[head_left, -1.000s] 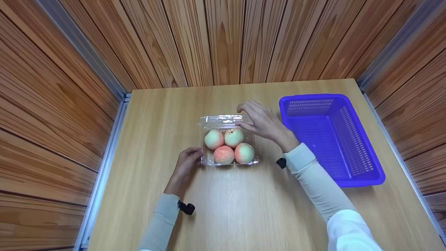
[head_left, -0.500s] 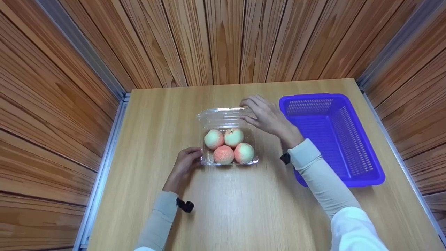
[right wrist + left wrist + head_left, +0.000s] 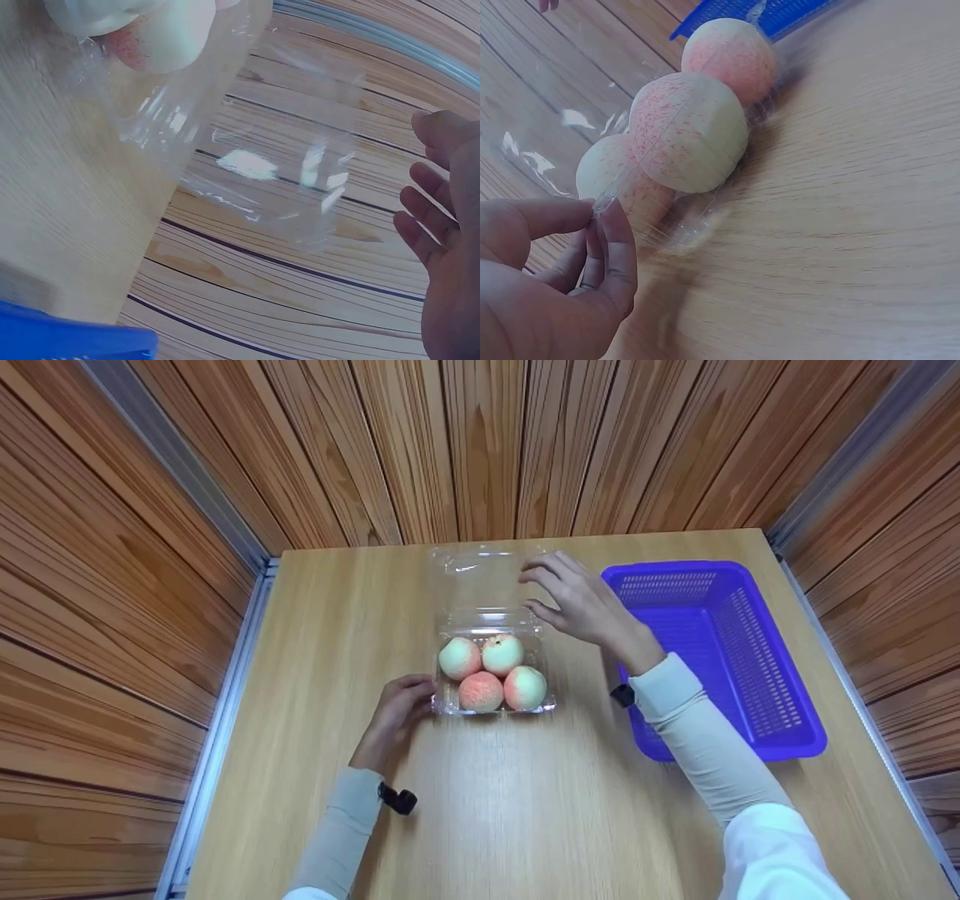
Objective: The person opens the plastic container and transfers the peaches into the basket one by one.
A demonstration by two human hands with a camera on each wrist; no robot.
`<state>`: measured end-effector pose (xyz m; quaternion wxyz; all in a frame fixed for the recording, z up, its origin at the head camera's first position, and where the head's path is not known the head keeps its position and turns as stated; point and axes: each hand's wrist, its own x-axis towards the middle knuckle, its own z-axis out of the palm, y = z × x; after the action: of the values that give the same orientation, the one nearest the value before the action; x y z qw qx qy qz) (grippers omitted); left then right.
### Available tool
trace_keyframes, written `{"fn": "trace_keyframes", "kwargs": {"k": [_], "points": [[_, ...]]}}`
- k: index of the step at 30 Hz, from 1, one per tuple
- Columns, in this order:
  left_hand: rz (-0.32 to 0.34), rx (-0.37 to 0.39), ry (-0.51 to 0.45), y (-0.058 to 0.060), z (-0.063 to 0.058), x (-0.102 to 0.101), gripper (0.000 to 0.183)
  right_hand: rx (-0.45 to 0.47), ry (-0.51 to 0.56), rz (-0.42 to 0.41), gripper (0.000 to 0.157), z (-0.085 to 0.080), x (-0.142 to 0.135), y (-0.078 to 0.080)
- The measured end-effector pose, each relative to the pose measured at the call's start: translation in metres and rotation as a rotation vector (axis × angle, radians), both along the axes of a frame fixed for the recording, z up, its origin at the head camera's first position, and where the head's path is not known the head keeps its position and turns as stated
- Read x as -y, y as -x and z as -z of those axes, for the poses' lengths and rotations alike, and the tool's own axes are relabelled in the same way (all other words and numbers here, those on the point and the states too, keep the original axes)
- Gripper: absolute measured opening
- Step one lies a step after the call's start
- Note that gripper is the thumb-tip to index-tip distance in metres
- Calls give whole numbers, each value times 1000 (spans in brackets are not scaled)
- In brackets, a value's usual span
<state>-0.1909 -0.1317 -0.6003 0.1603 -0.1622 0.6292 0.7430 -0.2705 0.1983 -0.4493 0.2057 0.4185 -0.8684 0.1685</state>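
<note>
A clear plastic clamshell box (image 3: 546, 706) sits mid-table with several peaches (image 3: 481, 692) in its base. These are pale green-white with pink-red patches. The box's transparent lid (image 3: 480, 577) is swung up and back, away from the person. At the box's left edge, my left hand (image 3: 399, 706) pinches the rim between thumb and fingertips, as the left wrist view shows closely. My right hand (image 3: 589, 607), fingers loosely bent and holding nothing, hovers at the right side of the lid. In the right wrist view a gap separates this hand (image 3: 450, 217) from the lid.
A blue-purple plastic basket (image 3: 814, 742) with slotted walls stands on the right of the wooden table (image 3: 330, 622). My right forearm passes over its near left edge. Wood-plank walls (image 3: 480, 450) with metal strips enclose the table's back and sides.
The lid has swung from low over the back of the box to raised and folded back. My right hand moved up and slightly right, coming away from it. The left hand stays at the rim.
</note>
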Motion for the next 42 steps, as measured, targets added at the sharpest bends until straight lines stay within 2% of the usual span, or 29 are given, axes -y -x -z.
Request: {"fn": "trace_keyframes", "kwargs": {"k": [6,12,18,26,42], "points": [[-4,-8,-12,0,0,1,32,29,17,-65,39,-7,0,-4],[8,24,-46,-2,-2,4,33,59,-12,-113,49,-12,0,-11],[24,33,-59,-2,-2,7,35,79,-54,-119,57,-14,0,-17],[-7,24,-73,-2,0,7,29,106,-89,-132,65,-15,-2,-25],[27,32,-37,-1,-3,9,32,133,-141,-146,67,-11,-6,-33]]}}
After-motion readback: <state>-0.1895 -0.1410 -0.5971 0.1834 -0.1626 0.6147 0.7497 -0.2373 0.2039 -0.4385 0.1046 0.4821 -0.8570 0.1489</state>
